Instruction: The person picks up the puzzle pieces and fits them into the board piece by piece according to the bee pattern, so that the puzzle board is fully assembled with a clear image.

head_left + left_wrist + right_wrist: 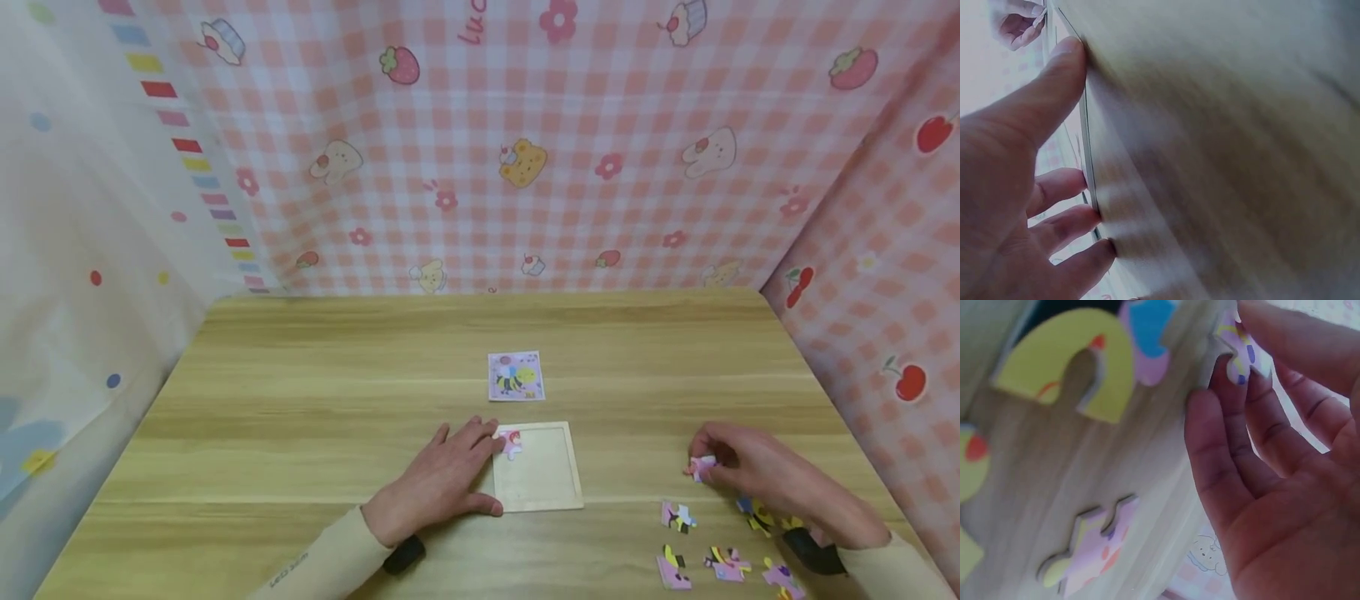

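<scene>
**Right hand [757, 467] pinching a pink jigsaw piece [702, 468]**

Head view: the left hand [438, 475], loosely spread and gripping nothing, is touching the left edge of a square pale wooden tray [537, 482]; the pinched piece is sitting well to the right. Left wrist view: the left hand is resting against that edge. Right wrist view: the right hand is gripping its piece, a yellow arched piece [1072, 331] lying apart.

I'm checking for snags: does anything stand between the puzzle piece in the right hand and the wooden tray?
Nothing visible does: only tabletop lies between the puzzle piece in the right hand and the tray. Other loose pieces lie nearer the person; the left hand rests at the tray's left edge.
</scene>
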`<state>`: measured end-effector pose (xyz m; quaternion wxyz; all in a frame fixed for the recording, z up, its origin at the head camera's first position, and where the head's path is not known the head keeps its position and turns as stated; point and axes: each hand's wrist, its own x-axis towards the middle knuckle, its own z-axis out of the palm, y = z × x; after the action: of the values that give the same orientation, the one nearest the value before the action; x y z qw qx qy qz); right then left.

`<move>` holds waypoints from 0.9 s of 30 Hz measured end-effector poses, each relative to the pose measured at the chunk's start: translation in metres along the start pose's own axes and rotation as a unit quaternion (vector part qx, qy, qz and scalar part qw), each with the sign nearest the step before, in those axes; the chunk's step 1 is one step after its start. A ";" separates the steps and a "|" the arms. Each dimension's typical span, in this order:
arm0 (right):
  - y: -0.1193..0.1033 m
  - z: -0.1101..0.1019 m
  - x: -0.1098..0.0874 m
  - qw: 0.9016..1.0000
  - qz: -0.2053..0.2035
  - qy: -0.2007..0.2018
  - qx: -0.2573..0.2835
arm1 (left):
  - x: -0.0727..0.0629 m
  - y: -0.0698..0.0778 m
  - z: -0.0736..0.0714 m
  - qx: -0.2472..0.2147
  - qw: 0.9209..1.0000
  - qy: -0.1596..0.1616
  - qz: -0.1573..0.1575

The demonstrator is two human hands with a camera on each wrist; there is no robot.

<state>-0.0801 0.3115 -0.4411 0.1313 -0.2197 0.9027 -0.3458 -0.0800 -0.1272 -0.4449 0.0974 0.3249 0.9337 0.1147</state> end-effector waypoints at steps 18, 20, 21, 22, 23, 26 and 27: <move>-0.047 0.007 0.025 0.994 -0.016 0.106 -0.033 | 0.000 0.002 0.000 -0.018 1.000 -0.013 -0.013; -0.053 0.010 0.029 0.993 -0.021 0.115 -0.025 | 0.000 0.001 0.000 -0.019 1.000 -0.013 -0.014; -0.056 0.011 0.031 0.992 -0.025 0.120 -0.021 | 0.001 0.001 0.000 -0.019 1.000 -0.013 -0.015; -0.059 0.012 0.033 0.991 -0.031 0.125 -0.018 | 0.001 0.001 0.001 -0.020 1.000 -0.013 -0.016; -0.061 0.013 0.034 0.991 -0.033 0.129 -0.017 | 0.001 0.000 0.001 -0.021 1.000 -0.014 -0.017; -0.068 0.016 0.039 0.990 -0.044 0.136 -0.012 | 0.001 0.000 0.001 -0.022 0.999 -0.015 -0.019; -0.069 0.017 0.040 0.990 -0.045 0.136 -0.008 | 0.001 0.000 0.002 -0.024 0.999 -0.015 -0.019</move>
<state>-0.0875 0.2361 -0.4096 -0.0105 -0.2120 0.9041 -0.3708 -0.0805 -0.1259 -0.4467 0.1210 0.3064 0.9352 0.1302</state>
